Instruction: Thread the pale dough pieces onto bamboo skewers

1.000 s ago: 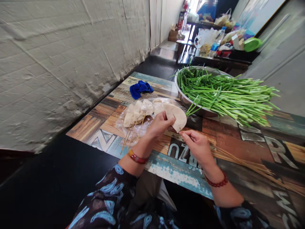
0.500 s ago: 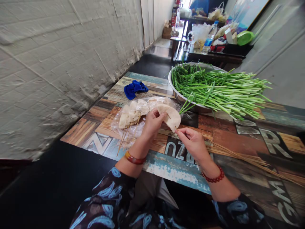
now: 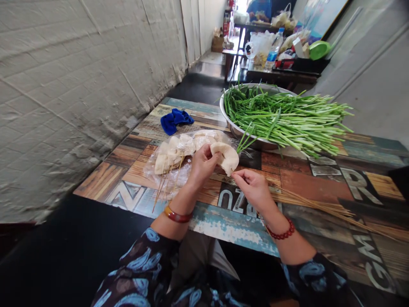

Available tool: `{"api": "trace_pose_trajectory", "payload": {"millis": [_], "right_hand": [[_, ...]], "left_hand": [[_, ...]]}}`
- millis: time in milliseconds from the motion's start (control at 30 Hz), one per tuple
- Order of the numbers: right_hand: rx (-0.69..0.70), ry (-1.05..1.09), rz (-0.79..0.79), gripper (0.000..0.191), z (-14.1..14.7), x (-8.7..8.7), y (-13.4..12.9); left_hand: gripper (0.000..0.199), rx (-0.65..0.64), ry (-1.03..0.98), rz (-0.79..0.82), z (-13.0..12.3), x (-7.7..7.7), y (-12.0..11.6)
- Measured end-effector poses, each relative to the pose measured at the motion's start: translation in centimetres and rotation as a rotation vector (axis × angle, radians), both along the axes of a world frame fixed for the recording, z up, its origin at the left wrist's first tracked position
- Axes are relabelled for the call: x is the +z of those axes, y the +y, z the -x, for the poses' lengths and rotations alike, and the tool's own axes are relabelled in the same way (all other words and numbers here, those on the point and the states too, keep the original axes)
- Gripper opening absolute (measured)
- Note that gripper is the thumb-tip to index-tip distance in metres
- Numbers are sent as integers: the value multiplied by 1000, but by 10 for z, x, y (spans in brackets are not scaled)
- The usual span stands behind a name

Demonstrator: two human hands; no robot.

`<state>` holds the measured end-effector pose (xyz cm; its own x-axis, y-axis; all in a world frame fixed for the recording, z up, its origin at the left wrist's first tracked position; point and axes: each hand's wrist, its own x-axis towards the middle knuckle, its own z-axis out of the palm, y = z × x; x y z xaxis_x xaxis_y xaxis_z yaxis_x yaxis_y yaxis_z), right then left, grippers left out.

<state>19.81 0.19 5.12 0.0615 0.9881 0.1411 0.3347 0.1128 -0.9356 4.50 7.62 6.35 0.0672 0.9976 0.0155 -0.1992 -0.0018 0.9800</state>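
Note:
My left hand (image 3: 203, 165) is closed on a pale, folded round sheet, like tofu skin or thin flatbread (image 3: 231, 158), thumb on the near side. My right hand (image 3: 254, 187) pinches at the sheet's lower corner. A thin bamboo skewer seems to be in its fingertips, mostly hidden by the hand, with its tip at the sheet. Left of my hands, a pile of similar folded sheets (image 3: 172, 150) lies on a clear plastic bag (image 3: 153, 171). Several bamboo skewers (image 3: 166, 184) stick out of the pile toward me.
Behind my hands stands a metal bowl (image 3: 223, 106) heaped with green chives (image 3: 287, 121), stalks overhanging its right side. Loose skewers (image 3: 315, 200) lie at the right on the patterned table (image 3: 236, 226). A blue cloth (image 3: 176, 121) is near the wall. Beyond, a bottle (image 3: 274, 51) stands on another table.
The view has shifted slightly, so everything sits a little further left. The sheet's lower corner looks more bunched at my right fingertips. Both hands keep their hold.

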Motion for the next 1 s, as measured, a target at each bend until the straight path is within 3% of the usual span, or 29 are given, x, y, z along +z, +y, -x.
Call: {"api": "trace_pose_trajectory", "payload": {"millis": [333, 533, 700, 1000], "right_hand": [[-37, 41, 45, 28, -4, -3, 4], [-3, 100, 51, 29, -8, -5, 5], [-5, -9, -15, 28, -10, -1, 3], [56, -183, -138, 24, -11, -1, 1]], "left_hand": [[29, -95, -3, -14, 3, -7, 5], [33, -110, -42, 14, 2, 1, 2], [29, -54, -162, 91, 1, 8, -2], [31, -107, -220, 178, 4, 8, -2]]}}
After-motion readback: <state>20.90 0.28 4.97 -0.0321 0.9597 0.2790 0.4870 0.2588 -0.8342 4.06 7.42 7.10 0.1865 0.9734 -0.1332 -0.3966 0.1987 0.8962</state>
